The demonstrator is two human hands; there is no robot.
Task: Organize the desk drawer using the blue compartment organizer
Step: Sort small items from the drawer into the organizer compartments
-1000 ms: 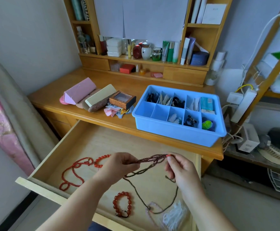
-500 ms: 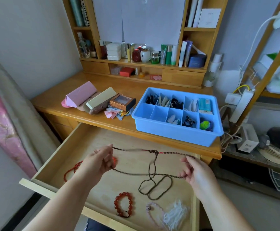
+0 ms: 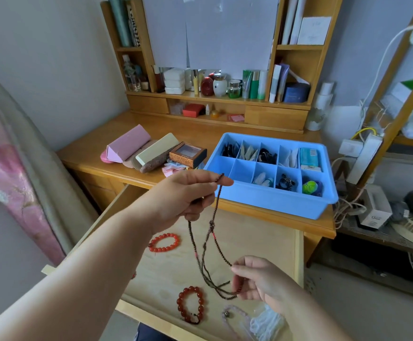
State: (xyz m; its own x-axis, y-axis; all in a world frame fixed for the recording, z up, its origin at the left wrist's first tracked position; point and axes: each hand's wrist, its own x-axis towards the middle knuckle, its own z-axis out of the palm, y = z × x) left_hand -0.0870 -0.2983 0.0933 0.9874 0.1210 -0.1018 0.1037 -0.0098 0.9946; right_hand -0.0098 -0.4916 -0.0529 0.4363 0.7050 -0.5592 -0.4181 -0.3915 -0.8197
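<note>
Nearest, a dark red round-bead bracelet lies in the open pale wooden drawer. Just above it the right hand pinches the lower loops of a long dark brown beaded necklace, while the raised left hand grips its top end. A brighter orange-red bead bracelet lies farther in. Beyond, on the wooden desk, sits the blue plastic compartment organizer.

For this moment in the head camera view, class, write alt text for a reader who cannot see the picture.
Two hands hold a long dark bead necklace stretched above an open wooden drawer: the left hand pinches its top, the right hand its lower loop. Two red bead bracelets lie in the drawer, and a blue compartment organizer, partly filled, sits on the desk behind.
</note>
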